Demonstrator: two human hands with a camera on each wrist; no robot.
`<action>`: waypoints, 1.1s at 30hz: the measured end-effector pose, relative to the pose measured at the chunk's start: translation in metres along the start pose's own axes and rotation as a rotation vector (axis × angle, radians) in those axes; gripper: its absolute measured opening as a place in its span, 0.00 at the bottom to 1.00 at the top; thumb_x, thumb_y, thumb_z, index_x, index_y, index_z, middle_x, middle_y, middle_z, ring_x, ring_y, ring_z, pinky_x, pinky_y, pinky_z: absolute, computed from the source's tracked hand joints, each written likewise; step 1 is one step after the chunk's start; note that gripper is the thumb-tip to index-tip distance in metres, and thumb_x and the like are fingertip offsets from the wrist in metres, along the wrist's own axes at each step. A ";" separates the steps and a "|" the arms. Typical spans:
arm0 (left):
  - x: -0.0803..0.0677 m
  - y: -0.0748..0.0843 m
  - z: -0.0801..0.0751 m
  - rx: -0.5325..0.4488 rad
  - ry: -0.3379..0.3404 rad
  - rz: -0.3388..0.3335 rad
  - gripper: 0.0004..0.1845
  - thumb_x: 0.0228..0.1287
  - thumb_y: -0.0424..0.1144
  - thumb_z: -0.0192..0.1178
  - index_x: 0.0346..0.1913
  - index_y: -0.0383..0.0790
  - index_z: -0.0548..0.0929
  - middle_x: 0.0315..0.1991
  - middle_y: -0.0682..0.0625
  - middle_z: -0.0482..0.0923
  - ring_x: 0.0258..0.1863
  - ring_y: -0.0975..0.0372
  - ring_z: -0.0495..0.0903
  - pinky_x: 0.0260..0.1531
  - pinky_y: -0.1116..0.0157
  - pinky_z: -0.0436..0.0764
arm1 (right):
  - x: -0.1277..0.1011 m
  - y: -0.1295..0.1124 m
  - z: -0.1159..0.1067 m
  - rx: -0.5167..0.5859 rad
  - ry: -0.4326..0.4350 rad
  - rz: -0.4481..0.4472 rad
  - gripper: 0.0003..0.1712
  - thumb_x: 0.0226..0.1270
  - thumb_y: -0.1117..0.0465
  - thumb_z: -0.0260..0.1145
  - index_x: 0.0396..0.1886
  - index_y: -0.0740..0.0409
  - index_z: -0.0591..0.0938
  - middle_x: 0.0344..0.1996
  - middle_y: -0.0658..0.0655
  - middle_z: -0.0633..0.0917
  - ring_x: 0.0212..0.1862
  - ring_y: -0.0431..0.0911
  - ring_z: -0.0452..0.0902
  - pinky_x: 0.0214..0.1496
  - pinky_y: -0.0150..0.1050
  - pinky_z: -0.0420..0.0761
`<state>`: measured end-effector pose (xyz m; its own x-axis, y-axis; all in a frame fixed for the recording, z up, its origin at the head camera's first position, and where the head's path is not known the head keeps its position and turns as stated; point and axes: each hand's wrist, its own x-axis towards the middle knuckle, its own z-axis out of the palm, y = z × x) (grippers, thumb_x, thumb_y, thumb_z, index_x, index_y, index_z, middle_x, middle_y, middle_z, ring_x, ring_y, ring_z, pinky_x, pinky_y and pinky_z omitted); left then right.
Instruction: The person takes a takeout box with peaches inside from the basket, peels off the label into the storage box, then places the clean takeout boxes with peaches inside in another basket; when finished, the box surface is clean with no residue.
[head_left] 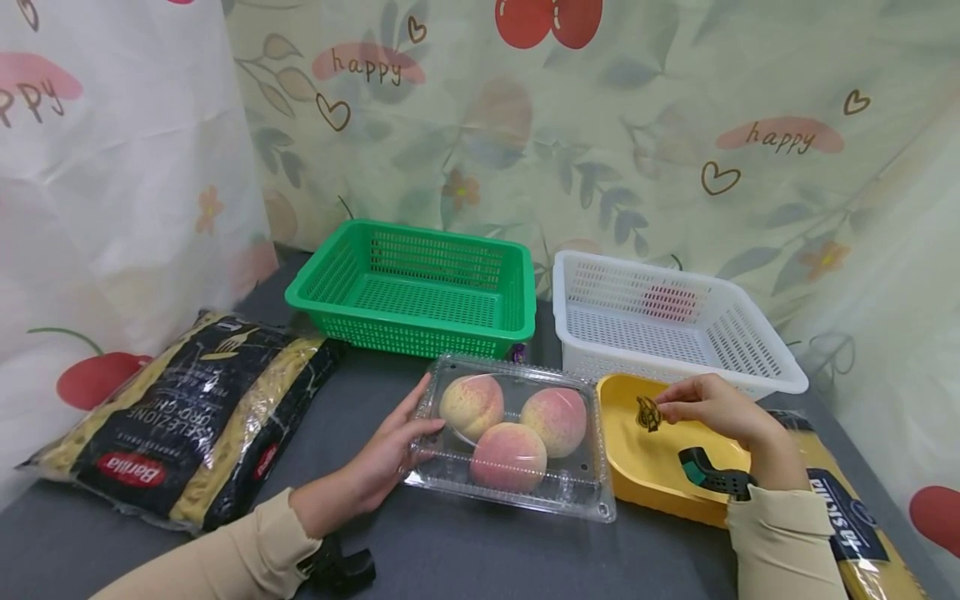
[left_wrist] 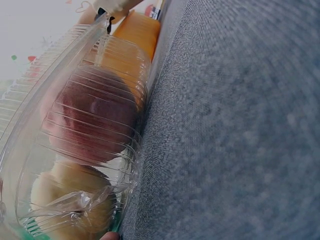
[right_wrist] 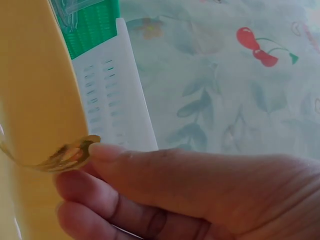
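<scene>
My left hand grips the left side of a clear plastic clamshell box, thumb on top. Three pink and yellow peaches show through its lid; the left wrist view catches a peach through the ribbed side wall. Thumb and fingertips of my right hand pinch a small, thin black-and-gold sticker above a yellow tray. In the right wrist view the sticker is seen nearly edge-on, slightly curled. The box's right edge lies against or very near the tray.
A green basket stands at the back left, a white basket at the back right. One large Barilla pasta bag lies on the left; another pasta packet is at far right. Printed cloth hangs behind.
</scene>
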<state>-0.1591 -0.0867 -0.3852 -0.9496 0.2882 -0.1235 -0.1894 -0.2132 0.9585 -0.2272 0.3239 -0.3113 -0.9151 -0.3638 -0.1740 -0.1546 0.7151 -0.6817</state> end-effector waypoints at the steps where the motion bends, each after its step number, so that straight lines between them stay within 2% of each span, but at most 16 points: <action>1: 0.000 0.000 0.000 -0.005 0.005 -0.004 0.40 0.65 0.36 0.50 0.74 0.60 0.43 0.76 0.49 0.31 0.72 0.49 0.50 0.67 0.44 0.55 | 0.000 0.000 0.000 0.000 0.002 0.001 0.20 0.64 0.57 0.62 0.47 0.71 0.80 0.38 0.61 0.86 0.40 0.49 0.80 0.47 0.43 0.81; 9: -0.002 0.002 0.000 0.005 0.000 0.005 0.40 0.66 0.36 0.50 0.74 0.60 0.42 0.76 0.48 0.31 0.71 0.48 0.51 0.67 0.44 0.55 | 0.001 0.000 0.002 0.027 0.008 -0.014 0.21 0.65 0.60 0.61 0.48 0.75 0.77 0.39 0.64 0.84 0.37 0.44 0.81 0.43 0.37 0.82; 19: -0.004 0.001 0.000 -0.020 0.006 0.025 0.38 0.67 0.34 0.47 0.74 0.56 0.42 0.76 0.46 0.34 0.71 0.47 0.51 0.66 0.43 0.56 | 0.000 -0.003 0.001 0.030 0.031 -0.017 0.24 0.65 0.58 0.62 0.51 0.75 0.74 0.40 0.66 0.83 0.38 0.46 0.81 0.43 0.38 0.82; 27: -0.019 0.007 -0.001 -0.049 0.076 0.068 0.35 0.69 0.32 0.44 0.75 0.49 0.43 0.76 0.48 0.33 0.72 0.49 0.48 0.64 0.44 0.62 | 0.000 -0.006 -0.001 0.000 0.056 -0.032 0.27 0.66 0.54 0.60 0.54 0.73 0.72 0.39 0.63 0.82 0.37 0.41 0.79 0.43 0.33 0.81; 33: -0.031 0.010 -0.012 -0.051 0.104 0.050 0.35 0.69 0.33 0.45 0.75 0.50 0.43 0.76 0.50 0.31 0.73 0.50 0.45 0.63 0.46 0.65 | 0.000 -0.011 -0.001 -0.031 0.100 -0.037 0.27 0.67 0.52 0.59 0.56 0.70 0.72 0.42 0.63 0.82 0.39 0.39 0.79 0.45 0.33 0.80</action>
<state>-0.1347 -0.1086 -0.3752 -0.9784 0.1785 -0.1044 -0.1511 -0.2727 0.9502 -0.2258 0.3164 -0.3033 -0.9408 -0.3304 -0.0762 -0.1996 0.7211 -0.6635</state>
